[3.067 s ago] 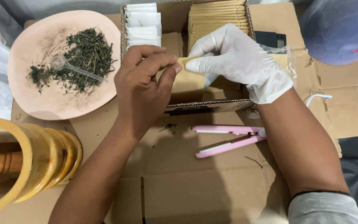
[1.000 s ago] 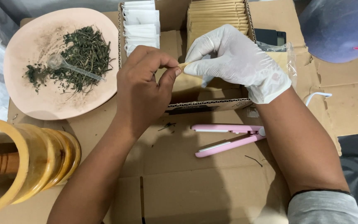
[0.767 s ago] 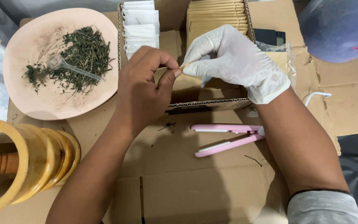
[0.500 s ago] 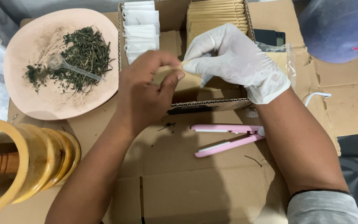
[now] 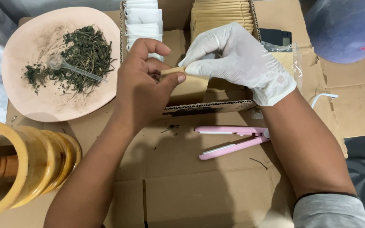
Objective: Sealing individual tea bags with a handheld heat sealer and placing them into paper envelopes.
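Observation:
My bare left hand and my white-gloved right hand both pinch the top edge of a small tan paper packet, held upright over a shallow cardboard box. The left thumb and forefinger grip the packet's left corner; the gloved fingers hold its right corner. The box holds a row of white sachets and a stack of tan packets behind my hands. A pink plate at the left carries dried green herb and a small clear spoon.
A pink flat-iron sealer lies open on the flattened cardboard in front of the box. A wooden mortar with pestle lies at the lower left. A small black device and a blue-grey rounded object sit at the upper right.
My hands stay in place over the box. My left fingers have shifted along the packet's top edge, from curled over it to pinching its corner; more of the packet shows below.

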